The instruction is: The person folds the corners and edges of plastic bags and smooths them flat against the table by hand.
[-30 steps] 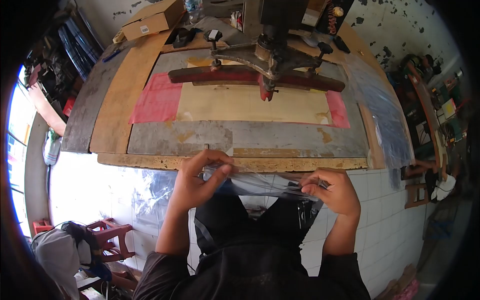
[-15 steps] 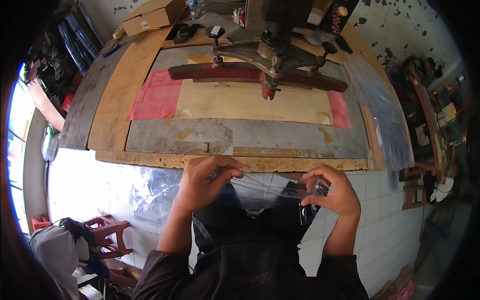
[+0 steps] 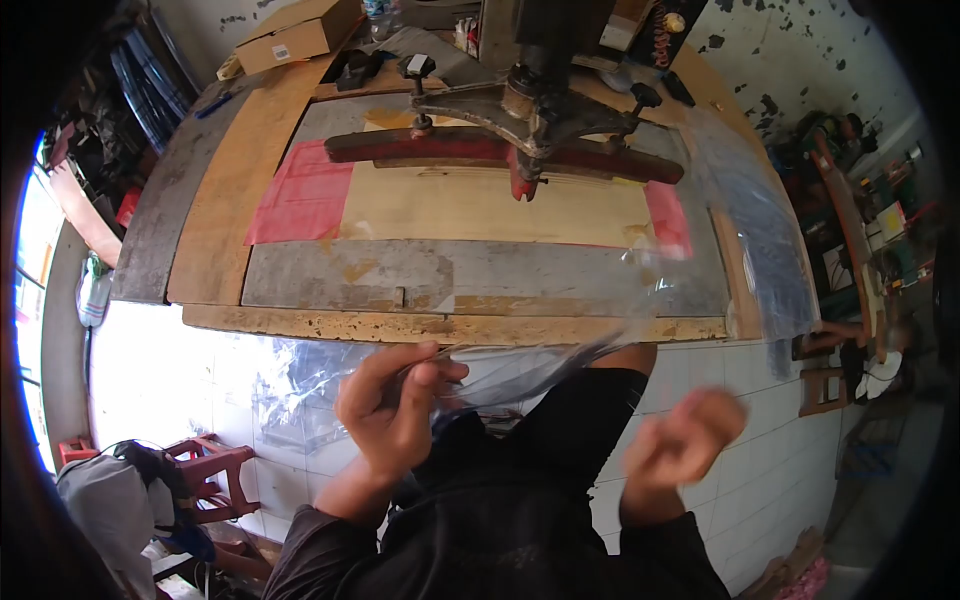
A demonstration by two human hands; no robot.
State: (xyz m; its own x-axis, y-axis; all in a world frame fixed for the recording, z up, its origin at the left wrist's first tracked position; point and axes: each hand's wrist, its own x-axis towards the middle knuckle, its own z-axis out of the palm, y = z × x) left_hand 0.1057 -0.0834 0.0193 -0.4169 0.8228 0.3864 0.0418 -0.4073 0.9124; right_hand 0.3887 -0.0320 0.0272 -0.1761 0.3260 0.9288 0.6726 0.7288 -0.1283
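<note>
Watching remotely, I see the left hand (image 3: 392, 405) pinching clear plastic film (image 3: 535, 374) that stretches rightward across the tabletop (image 3: 280, 322) edge, the right hand (image 3: 686, 437) apart from it, its grip too blurred to tell.

We are inside a small workshop, where a heavy press (image 3: 535, 110) with a long red bar (image 3: 430, 148) hangs over a worn wooden bench (image 3: 205, 230). Under the bar we see a scuffed grey plate (image 3: 350, 280) bearing a cream sheet (image 3: 490, 215) with pink ends (image 3: 300, 195). Materials surround us: clear plastic (image 3: 775, 270) lies along the bench's right side, film (image 3: 510, 375) stretches before its front edge, and a cardboard box (image 3: 295, 40) sits at the back left. Around us, paint flakes from the wall (image 3: 765, 60), and a low red stool (image 3: 218, 475) stands on white tiles (image 3: 730, 360).
</note>
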